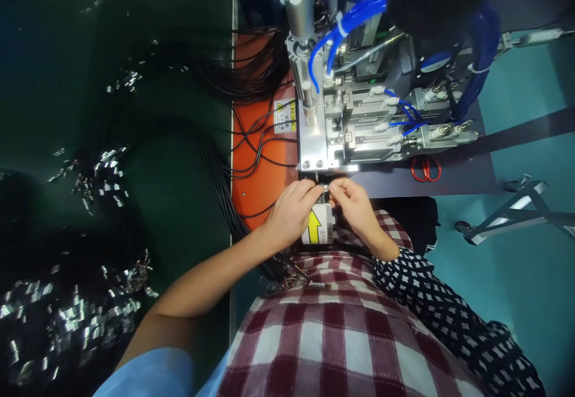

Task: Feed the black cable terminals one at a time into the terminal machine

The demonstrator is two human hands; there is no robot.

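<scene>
My left hand (pixel 293 210) is closed in a pinch at the front of the machine, with a black cable (pixel 257 214) running toward it from the left. Between the two hands a small shiny metal connector (pixel 326 188) shows. The fingertips of my right hand (pixel 353 200) pinch its right side. Just below the fingers is a white plate with a yellow arrow (pixel 315 226), partly covered by my left hand. The metal machine head (pixel 313 145) stands directly beyond both hands. Fine detail of the connector is too small to make out.
Several black cables (pixel 258 67) lie across the orange base (pixel 251 187), beside a warning label (pixel 285 115). Blue air hoses (pixel 359 11) hang over the machine. Red-handled scissors (pixel 426 169) lie at right. Cable bundles with shiny ends (pixel 67 313) cover the dark table at left.
</scene>
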